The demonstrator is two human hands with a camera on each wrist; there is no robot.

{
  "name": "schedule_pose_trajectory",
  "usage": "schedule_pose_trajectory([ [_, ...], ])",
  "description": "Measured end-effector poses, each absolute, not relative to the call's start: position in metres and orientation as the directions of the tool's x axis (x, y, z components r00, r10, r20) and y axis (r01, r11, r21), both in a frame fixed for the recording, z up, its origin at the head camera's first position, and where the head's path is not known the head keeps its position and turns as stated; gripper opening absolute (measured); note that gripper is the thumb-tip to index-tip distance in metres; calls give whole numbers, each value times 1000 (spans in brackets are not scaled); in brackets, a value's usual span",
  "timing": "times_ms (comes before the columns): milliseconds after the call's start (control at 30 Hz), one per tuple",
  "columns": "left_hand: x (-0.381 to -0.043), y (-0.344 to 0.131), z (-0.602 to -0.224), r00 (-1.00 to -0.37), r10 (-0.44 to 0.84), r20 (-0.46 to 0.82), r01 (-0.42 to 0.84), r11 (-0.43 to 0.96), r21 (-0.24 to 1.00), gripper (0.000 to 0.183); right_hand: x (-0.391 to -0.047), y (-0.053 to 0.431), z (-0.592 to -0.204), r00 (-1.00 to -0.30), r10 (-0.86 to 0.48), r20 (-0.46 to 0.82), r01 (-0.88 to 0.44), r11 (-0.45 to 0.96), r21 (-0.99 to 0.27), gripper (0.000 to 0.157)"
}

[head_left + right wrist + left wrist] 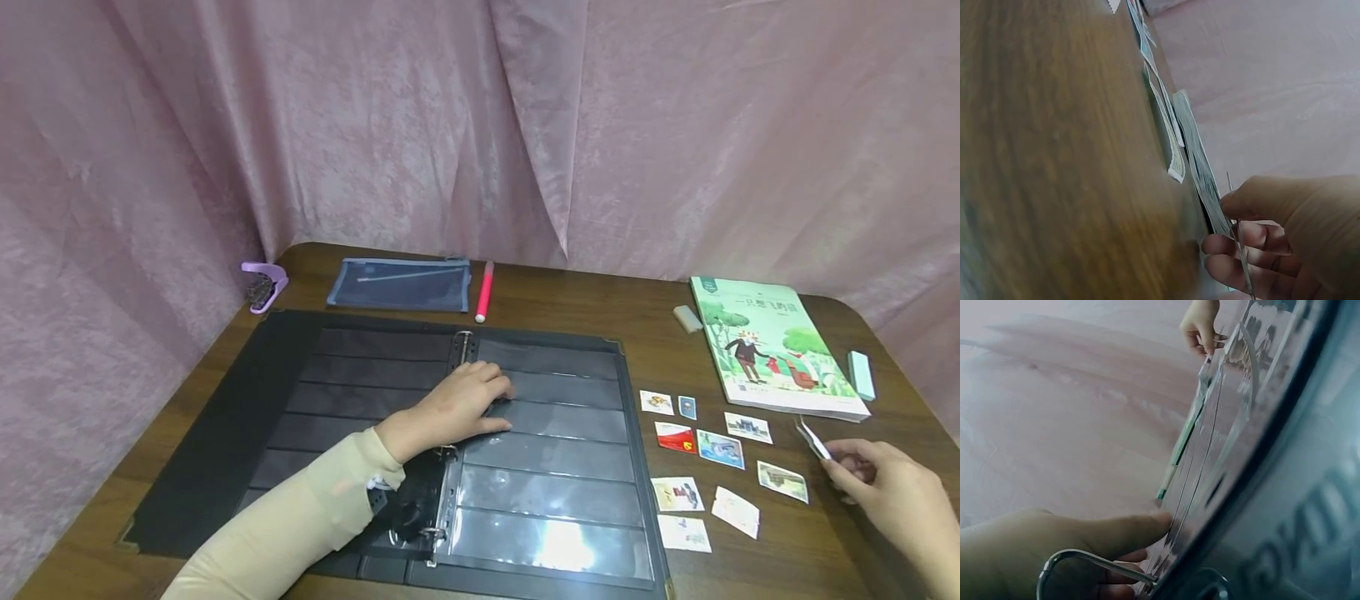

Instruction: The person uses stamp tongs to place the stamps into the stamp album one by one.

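Observation:
An open ring-bound stamp album with black pages and clear strip pockets lies across the table. My left hand rests on it near the metal rings, fingers loosely bent and reaching over the right page's inner edge. At the right, my right hand pinches slim metal tweezers between thumb and fingers, tips pointing toward the book. Nothing shows between the tips. Several small stamps lie on the wood between album and right hand, among them a red stamp, a blue stamp and a building stamp.
Behind the stamps lies a green picture-covered book, with an eraser at its left and a pale, small block at its right. Along the back are a blue mesh pouch, a pink marker and a purple hole punch.

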State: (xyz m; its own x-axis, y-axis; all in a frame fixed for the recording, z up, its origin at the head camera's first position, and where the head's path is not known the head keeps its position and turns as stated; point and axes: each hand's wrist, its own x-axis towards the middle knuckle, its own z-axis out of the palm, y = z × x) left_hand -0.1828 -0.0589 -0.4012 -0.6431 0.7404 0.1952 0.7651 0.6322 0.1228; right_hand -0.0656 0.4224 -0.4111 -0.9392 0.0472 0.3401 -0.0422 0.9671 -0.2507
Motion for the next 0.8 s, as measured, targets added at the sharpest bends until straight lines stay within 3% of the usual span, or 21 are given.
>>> schedule_pose_trajectory([
  [800, -181, -58, -398, -726, 678, 115, 685, 696, 215, 34, -63, 416, -396, -941, 4, 338, -105, 947, -303, 16],
])
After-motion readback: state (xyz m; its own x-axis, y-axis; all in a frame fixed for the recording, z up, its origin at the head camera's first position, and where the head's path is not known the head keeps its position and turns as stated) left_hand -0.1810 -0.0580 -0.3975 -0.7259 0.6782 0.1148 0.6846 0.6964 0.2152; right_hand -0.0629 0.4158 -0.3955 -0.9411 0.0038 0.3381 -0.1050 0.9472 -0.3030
